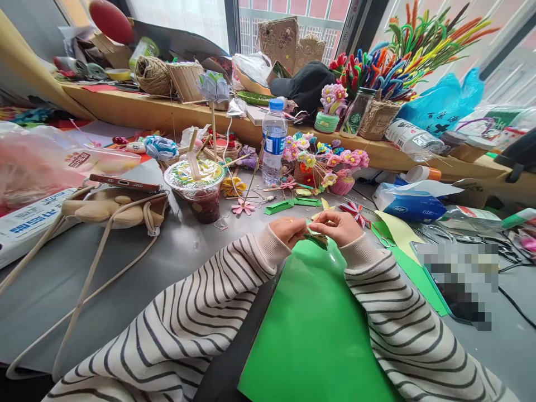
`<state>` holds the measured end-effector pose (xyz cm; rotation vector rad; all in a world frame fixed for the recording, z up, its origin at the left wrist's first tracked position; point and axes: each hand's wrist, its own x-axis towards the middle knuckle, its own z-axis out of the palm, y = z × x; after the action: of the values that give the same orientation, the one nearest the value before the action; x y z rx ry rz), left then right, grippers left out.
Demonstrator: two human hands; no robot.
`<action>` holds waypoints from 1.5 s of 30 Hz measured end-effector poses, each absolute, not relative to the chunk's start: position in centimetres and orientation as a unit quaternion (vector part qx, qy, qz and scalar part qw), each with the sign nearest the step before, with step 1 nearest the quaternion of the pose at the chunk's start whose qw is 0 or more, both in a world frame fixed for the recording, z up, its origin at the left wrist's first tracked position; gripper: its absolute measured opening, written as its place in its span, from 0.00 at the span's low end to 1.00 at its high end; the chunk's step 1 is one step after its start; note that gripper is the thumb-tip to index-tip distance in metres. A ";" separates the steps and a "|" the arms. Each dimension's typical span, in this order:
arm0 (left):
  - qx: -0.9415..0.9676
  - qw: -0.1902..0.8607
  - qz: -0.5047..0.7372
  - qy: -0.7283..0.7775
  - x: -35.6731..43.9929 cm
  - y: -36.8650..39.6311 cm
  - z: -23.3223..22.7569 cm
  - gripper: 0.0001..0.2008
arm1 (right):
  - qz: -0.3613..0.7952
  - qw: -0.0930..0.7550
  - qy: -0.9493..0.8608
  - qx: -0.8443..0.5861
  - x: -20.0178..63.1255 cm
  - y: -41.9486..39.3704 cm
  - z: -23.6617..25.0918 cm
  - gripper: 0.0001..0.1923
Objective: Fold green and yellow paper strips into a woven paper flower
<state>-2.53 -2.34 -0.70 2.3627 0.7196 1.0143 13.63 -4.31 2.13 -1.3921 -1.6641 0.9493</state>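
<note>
Hands meeting over a green sheet (310, 329) on the grey tabletop (62, 279), as I see them from the head view. Left hand (288, 230) and right hand (337, 226) are both pinched shut on a small folded paper piece (317, 240), dark green with pleats, held just above the far edge of the sheet; fingertips of the two hands nearly touch across it. Both sleeves are striped.

Risks, as I judge them:

1. The folded piece is small and gripped only at the fingertips, so a slack pinch on either side could let the pleats spring open or drop the piece onto the sheet.
2. A sealed cup of dark drink (196, 192), with a stick standing in its lid, sits near the left forearm; a wide swing of that elbow could tip it toward the paper flowers (322, 162) and loose scraps (278, 207) beside it.
3. A water bottle (273, 146) stands upright just behind the work (tall and narrow, so easily toppled by a forward reach).
4. A phone (125, 183) rests on a soft toy (109, 209) at the left; its perch looks unsteady, and the toy's cords trail across the tabletop where a sleeve could snag them.
5. Scissors (383, 239) lie partly under paper by the right wrist, so a blind reach there could meet the blades.
</note>
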 end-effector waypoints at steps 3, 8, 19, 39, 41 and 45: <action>0.848 0.282 0.367 0.259 -2.7 -2.5 -0.5 0.12 | 0.431 0.365 -0.634 -0.529 14.0 -4.1 2.0 0.12; 0.726 0.503 0.412 0.222 -2.5 -3.4 0.2 0.17 | 0.567 0.349 -0.555 -0.499 14.3 -3.9 1.7 0.16; 0.446 0.719 0.476 0.241 -0.9 -3.5 0.6 0.27 | 0.613 0.497 -0.417 -0.451 12.5 -4.1 1.0 0.12; 0.331 0.689 0.520 0.380 -1.6 -2.5 0.1 0.24 | 0.113 0.485 -0.663 -0.559 11.2 -5.6 1.1 0.07; 0.318 0.700 0.504 0.394 -1.6 -2.4 0.1 0.22 | 0.091 0.476 -0.671 -0.561 11.2 -5.6 1.0 0.07; 0.335 0.698 0.493 0.397 -1.7 -2.4 0.0 0.16 | 0.001 0.444 -0.707 -0.550 10.9 -5.7 0.9 0.08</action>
<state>-1.72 -2.45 0.00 0.7469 0.8851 1.0992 10.93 -5.73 0.91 -1.3637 -1.7538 0.0034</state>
